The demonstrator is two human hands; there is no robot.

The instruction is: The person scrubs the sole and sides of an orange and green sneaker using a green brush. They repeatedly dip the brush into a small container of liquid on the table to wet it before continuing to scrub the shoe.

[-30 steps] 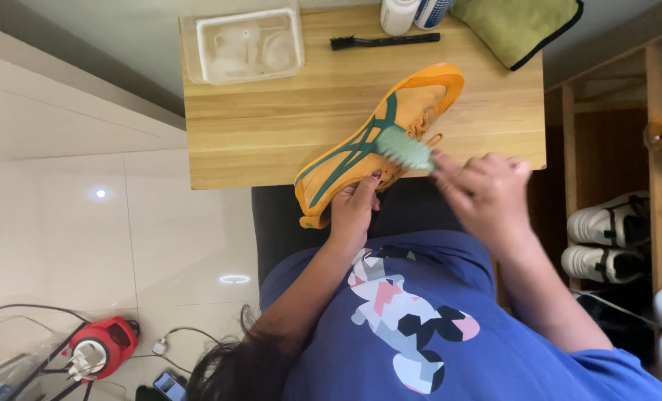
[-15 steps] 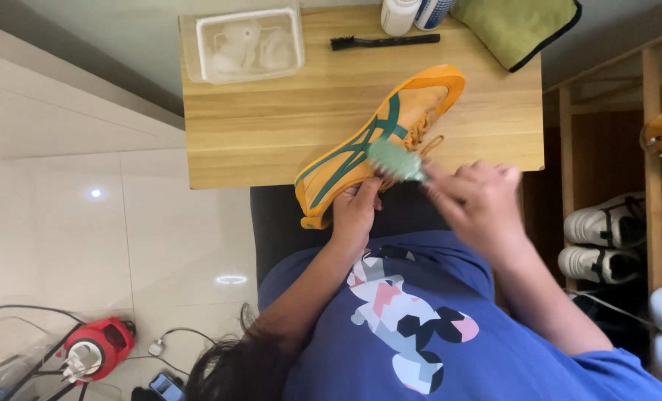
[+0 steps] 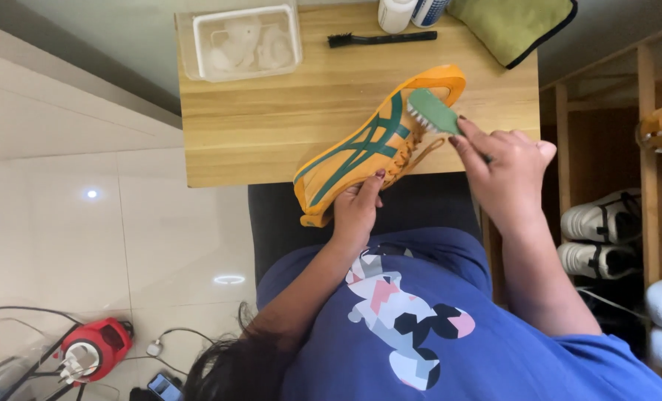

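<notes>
An orange running shoe with green stripes [image 3: 361, 152] lies slanted across the near edge of a small wooden table [image 3: 271, 126]. My left hand [image 3: 357, 208] grips its lower end, which sticks out past the table edge. My right hand [image 3: 503, 169] holds a green scrubbing brush with white bristles [image 3: 431, 111]. The bristles press on the shoe's upper end, close to the opening and the orange laces [image 3: 420, 148].
At the table's far side are a clear plastic tub [image 3: 240, 43], a slim black brush [image 3: 381, 38], two bottles [image 3: 409, 10] and a green cloth [image 3: 513, 26]. A wooden shoe rack with pale sneakers [image 3: 605, 223] stands to the right. A red appliance and cables [image 3: 93, 347] lie on the tiled floor at left.
My right hand has carried the green brush from the shoe's middle by the laces up to its far end. My left hand keeps its hold on the shoe.
</notes>
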